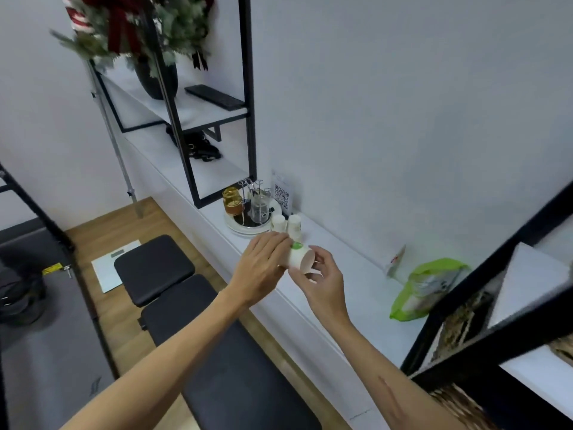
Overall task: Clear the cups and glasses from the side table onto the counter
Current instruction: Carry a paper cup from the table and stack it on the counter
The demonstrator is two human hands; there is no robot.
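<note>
Head view, single frame. Both hands are raised over the front edge of the long white desk that runs along the wall.

Paper cup: white with a green mark on its wall, held tipped on its side in the air above the desk edge, open mouth facing the right hand. The print on it is too blurred to read.

Left hand: grip closed over the cup's base end, fingers wrapped across its top.
Right hand: grip on the cup's rim end, thumb and fingers pinching around the mouth.

Behind the hands, on the desk: two white paper cups standing close together, possibly upside down; cannot tell for certain. Just beyond them is a round white tray carrying an amber glass jar and a clear glass beaker.

QR-code card stands against the wall behind the tray; code visible, any text illegible.

To the right on the desk: a green-edged plastic bag, lying slack; no readable label.

Below the desk: a black padded bench on the wood floor.
</note>
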